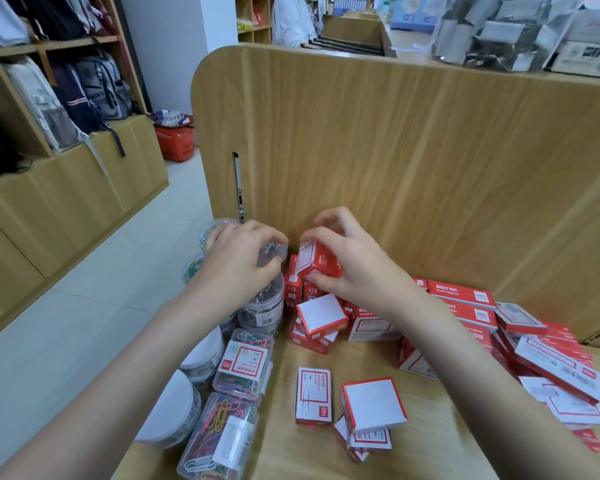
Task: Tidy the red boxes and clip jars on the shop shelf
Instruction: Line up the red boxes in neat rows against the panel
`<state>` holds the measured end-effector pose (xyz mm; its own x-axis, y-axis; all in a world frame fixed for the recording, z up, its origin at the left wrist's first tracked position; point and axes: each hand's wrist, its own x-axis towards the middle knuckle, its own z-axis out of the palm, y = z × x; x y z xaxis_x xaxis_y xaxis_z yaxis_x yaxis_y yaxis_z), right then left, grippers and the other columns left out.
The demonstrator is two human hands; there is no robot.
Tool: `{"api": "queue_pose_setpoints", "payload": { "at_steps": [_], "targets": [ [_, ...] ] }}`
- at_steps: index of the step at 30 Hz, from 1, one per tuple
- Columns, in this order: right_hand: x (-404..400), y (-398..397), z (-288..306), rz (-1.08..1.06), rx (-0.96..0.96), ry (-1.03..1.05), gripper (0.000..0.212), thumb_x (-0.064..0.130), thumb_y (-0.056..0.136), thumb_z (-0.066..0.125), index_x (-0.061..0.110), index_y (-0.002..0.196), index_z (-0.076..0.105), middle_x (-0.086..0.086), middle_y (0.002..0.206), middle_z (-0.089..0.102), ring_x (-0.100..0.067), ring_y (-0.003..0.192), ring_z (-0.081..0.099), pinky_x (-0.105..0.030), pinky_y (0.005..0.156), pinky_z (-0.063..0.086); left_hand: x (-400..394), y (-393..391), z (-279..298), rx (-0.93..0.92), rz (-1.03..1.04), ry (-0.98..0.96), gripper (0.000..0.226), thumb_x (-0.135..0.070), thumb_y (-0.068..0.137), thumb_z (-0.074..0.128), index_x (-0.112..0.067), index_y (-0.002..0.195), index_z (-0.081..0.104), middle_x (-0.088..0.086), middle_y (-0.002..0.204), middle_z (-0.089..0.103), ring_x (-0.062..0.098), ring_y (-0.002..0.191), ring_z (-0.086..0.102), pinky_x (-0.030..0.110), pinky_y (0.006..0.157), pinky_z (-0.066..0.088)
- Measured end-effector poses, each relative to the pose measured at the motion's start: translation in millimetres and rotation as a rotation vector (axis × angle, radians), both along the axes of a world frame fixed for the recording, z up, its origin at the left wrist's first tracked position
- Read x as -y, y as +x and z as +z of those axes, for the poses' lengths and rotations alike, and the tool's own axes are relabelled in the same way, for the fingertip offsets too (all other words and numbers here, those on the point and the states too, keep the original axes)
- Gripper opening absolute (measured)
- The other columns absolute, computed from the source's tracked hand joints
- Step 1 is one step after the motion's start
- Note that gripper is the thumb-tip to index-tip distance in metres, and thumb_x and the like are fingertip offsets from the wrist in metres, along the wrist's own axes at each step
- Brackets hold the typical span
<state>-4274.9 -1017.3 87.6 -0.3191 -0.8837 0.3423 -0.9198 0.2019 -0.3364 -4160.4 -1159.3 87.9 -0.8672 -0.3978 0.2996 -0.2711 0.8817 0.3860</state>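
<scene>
My left hand [241,256] grips a clear round clip jar [274,252] at the top of a stack of jars [265,306] by the shelf's back corner. My right hand [347,261] pinches a small red-and-white box [317,259], tilted, above a pile of red boxes [321,323] against the wooden back panel. Clear cases of coloured paper clips [243,363] and white-lidded jars [174,407] line the shelf's left edge. Loose red boxes [314,394] lie on the shelf front, and longer red boxes [461,294] are heaped at right.
A tall wooden back panel [395,150] stands right behind the piles. The shelf's left edge drops to a tiled aisle floor [94,299]. Backpacks hang on shelving [66,91] at left, with a red basket [175,140] on the floor. A person in white [291,19] stands far back.
</scene>
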Motion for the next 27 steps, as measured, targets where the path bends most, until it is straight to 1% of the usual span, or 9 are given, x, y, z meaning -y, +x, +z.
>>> {"api": "queue_pose_setpoints", "payload": {
  "at_steps": [3, 7, 9, 12, 16, 19, 21, 24, 27],
  "targets": [
    [10.5, 3.1, -3.6, 0.018, 0.002, -0.008, 0.047, 0.018, 0.078, 0.069, 0.007, 0.120, 0.051, -0.010, 0.120, 0.043, -0.021, 0.109, 0.049, -0.028, 0.094, 0.040, 1.3, 6.6, -6.1, 0.009, -0.020, 0.018, 0.029, -0.022, 0.085, 0.058, -0.022, 0.114, 0.061, -0.001, 0.120, 0.058, 0.024, 0.115, 0.048, 0.040, 0.102, 0.028],
    [-4.3, 8.6, 1.8, -0.049, 0.042, -0.120, 0.035, 0.020, 0.082, 0.065, 0.007, 0.112, 0.055, -0.007, 0.111, 0.051, -0.015, 0.103, 0.051, -0.022, 0.090, 0.039, -1.6, 10.5, -9.5, -0.041, -0.033, 0.023, 0.037, -0.021, 0.087, 0.057, -0.021, 0.123, 0.055, -0.002, 0.124, 0.055, 0.022, 0.116, 0.045, 0.036, 0.100, 0.027],
    [-21.1, 9.1, 6.2, -0.099, 0.027, -0.019, 0.028, 0.029, 0.080, 0.064, 0.010, 0.100, 0.058, -0.005, 0.096, 0.057, -0.019, 0.091, 0.054, -0.029, 0.080, 0.041, -2.9, 11.4, -11.4, -0.072, -0.097, 0.036, 0.043, -0.017, 0.087, 0.057, -0.023, 0.129, 0.051, -0.003, 0.126, 0.053, 0.021, 0.116, 0.045, 0.035, 0.098, 0.029],
    [-35.7, 22.3, -1.4, -0.127, 0.036, 0.180, 0.038, 0.049, 0.072, 0.069, 0.015, 0.083, 0.056, -0.001, 0.079, 0.054, -0.020, 0.078, 0.048, -0.034, 0.069, 0.039, -4.7, 11.3, -16.0, -0.070, -0.153, 0.014, 0.041, -0.013, 0.088, 0.054, -0.026, 0.128, 0.054, -0.004, 0.125, 0.055, 0.021, 0.114, 0.044, 0.032, 0.097, 0.030],
    [-25.6, 39.4, -22.8, -0.307, -0.283, 0.274, 0.062, 0.071, 0.054, 0.060, 0.013, 0.076, 0.055, -0.008, 0.070, 0.060, -0.029, 0.073, 0.052, -0.035, 0.062, 0.039, -4.0, 8.3, -16.6, -0.043, -0.162, 0.000, 0.039, -0.009, 0.086, 0.056, -0.021, 0.123, 0.059, 0.000, 0.122, 0.059, 0.028, 0.112, 0.047, 0.040, 0.097, 0.034],
    [-20.3, 43.9, -21.6, -0.322, -0.322, 0.267, 0.052, 0.064, 0.052, 0.059, 0.016, 0.071, 0.051, -0.006, 0.065, 0.055, -0.029, 0.068, 0.051, -0.034, 0.058, 0.038, -3.0, 8.3, -15.0, -0.036, -0.165, 0.006, 0.040, -0.007, 0.085, 0.058, -0.021, 0.123, 0.059, 0.001, 0.124, 0.058, 0.027, 0.113, 0.047, 0.040, 0.098, 0.034],
    [-27.0, 40.0, -10.0, -0.245, -0.148, 0.217, 0.042, 0.053, 0.063, 0.063, 0.020, 0.080, 0.044, -0.001, 0.079, 0.048, -0.024, 0.078, 0.044, -0.034, 0.068, 0.034, -3.8, 8.2, -14.0, -0.035, -0.169, 0.013, 0.040, -0.007, 0.085, 0.057, -0.020, 0.123, 0.059, 0.000, 0.127, 0.056, 0.026, 0.115, 0.047, 0.037, 0.100, 0.032],
    [-33.5, 26.3, 11.5, -0.173, 0.220, 0.080, 0.033, 0.028, 0.065, 0.069, 0.023, 0.088, 0.045, 0.002, 0.088, 0.040, -0.017, 0.077, 0.045, -0.022, 0.068, 0.034, -5.6, 7.1, -15.4, -0.068, -0.208, 0.000, 0.038, -0.002, 0.083, 0.055, -0.012, 0.119, 0.062, 0.006, 0.124, 0.060, 0.030, 0.113, 0.052, 0.038, 0.099, 0.036],
    [-24.3, 12.6, 18.9, -0.224, 0.190, 0.011, 0.026, 0.022, 0.066, 0.067, 0.020, 0.089, 0.055, -0.001, 0.094, 0.040, -0.015, 0.081, 0.047, -0.024, 0.078, 0.039, -8.3, 7.5, -16.0, -0.083, -0.219, -0.004, 0.039, 0.002, 0.082, 0.053, -0.008, 0.119, 0.061, 0.009, 0.119, 0.062, 0.031, 0.111, 0.053, 0.039, 0.096, 0.039]
  ]
}}
